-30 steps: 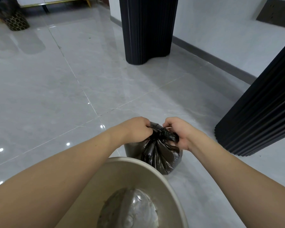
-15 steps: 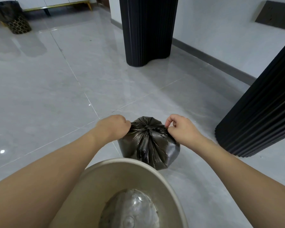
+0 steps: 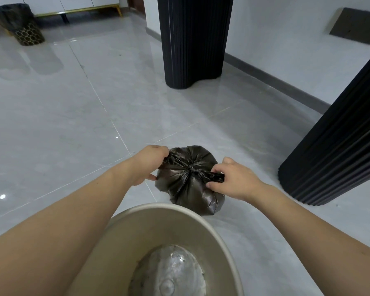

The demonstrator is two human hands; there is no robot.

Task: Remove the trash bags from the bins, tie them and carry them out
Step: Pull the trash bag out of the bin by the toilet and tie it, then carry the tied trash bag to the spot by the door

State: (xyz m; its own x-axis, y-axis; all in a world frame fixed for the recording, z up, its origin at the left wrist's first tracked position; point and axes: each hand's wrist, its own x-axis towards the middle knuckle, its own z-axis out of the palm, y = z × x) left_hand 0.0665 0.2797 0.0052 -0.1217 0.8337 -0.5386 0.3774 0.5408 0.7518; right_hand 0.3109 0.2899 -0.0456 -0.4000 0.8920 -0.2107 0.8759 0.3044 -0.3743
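Grey tiled floor (image 3: 51, 124); two black ribbed columns (image 3: 193, 39); two bins: one beige bin (image 3: 212, 227) nearest, one far. One black trash bag (image 3: 186, 189) on floor beyond beige bin. Left hand (image 3: 149, 165) and right hand (image 3: 233, 180) each pinch a bag end.

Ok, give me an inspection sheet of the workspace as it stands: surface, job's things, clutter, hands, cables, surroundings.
Surface: glossy grey tiled floor, bare around the work.
Job's things: black trash bag on the floor, mouth gathered into a knot; beige bin beside it, no liner; second bin far left, black liner in place.
Clutter: nothing seen.
Hands: left hand and right hand each hold a tail of the bag's mouth, grip shut.
Cables: nothing seen.
Surroundings: two black fluted columns, white wall, cabinet legs.
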